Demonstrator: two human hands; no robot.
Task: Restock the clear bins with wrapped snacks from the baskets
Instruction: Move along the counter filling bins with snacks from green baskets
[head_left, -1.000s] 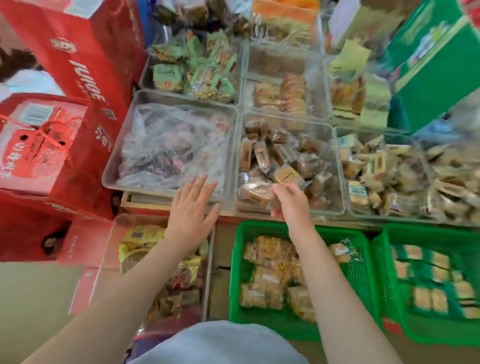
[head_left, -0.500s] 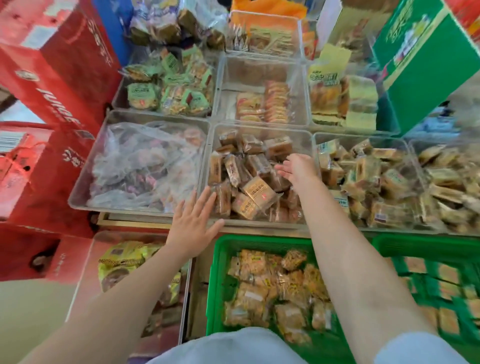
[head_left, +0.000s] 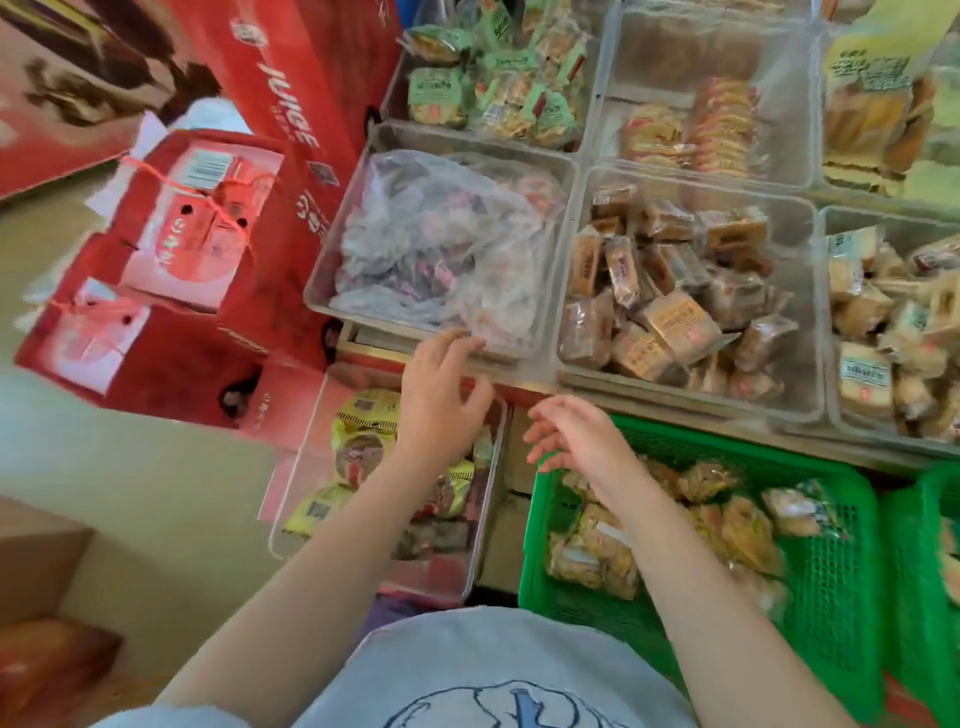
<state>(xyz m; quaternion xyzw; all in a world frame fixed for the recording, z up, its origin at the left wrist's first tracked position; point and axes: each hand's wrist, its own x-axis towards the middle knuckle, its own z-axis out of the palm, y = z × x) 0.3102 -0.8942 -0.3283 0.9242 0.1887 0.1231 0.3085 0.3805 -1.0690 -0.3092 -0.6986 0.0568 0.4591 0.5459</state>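
Both hands hold nothing, fingers loosely spread. The left hand (head_left: 441, 384) hovers at the near rim of a clear bin (head_left: 566, 171) lined with a crinkled plastic bag (head_left: 441, 244); whether its fingertips touch the bag is unclear. The right hand (head_left: 576, 436) hangs over the far-left corner of the green basket (head_left: 831, 571), wrapped snacks (head_left: 737, 525) beneath its wrist.

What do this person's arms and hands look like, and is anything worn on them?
Both forearms are bare, with no sleeves in view. The left hand and right hand show no gloves, rings or watch. Below them is a light grey top with a blue line drawing.
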